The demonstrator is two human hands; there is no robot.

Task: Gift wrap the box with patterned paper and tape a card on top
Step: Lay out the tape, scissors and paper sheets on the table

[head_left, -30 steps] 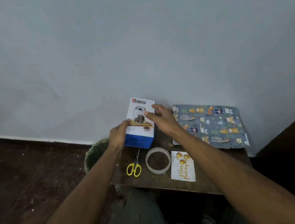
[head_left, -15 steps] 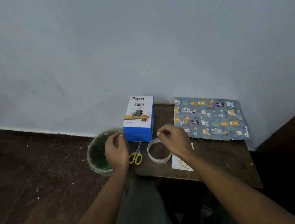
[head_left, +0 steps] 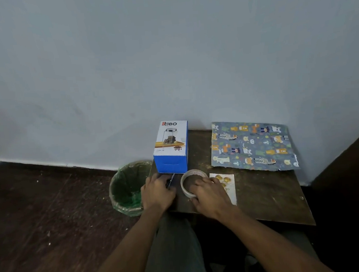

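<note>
Neither hand grips anything firmly, as far as the view shows: the left hand [head_left: 157,192] lies palm-down with relaxed fingers over the scissors [head_left: 171,180], of which only a dark sliver of blade pokes out at its 1 o'clock, and whether the fingers curl round the handles cannot be told. The right hand [head_left: 208,194] rests with spread fingers on the near rim of the tape roll [head_left: 191,181], its outer fingers lapping onto the card [head_left: 226,184].

With the tape roll as centre, the box [head_left: 170,146] stands at 11 o'clock, upright, its blue lower face just beyond the left hand's fingertips and its back close to the wall [head_left: 168,61]. The patterned paper [head_left: 253,145] lies flat at 2 o'clock, its far edge against the wall and its torn near edge well apart from the card. The card lies at 3 o'clock, touching or nearly touching the roll.

Between box and paper a bare strip of the small table [head_left: 271,197] runs back to the wall; a wider bare patch lies at 4 o'clock, reaching the table's near and right edges. Both hands sit close to the near-left edge. At 9 o'clock, off the table's left edge, stands a green-lined bin [head_left: 128,189] on the dark floor [head_left: 41,221].
</note>
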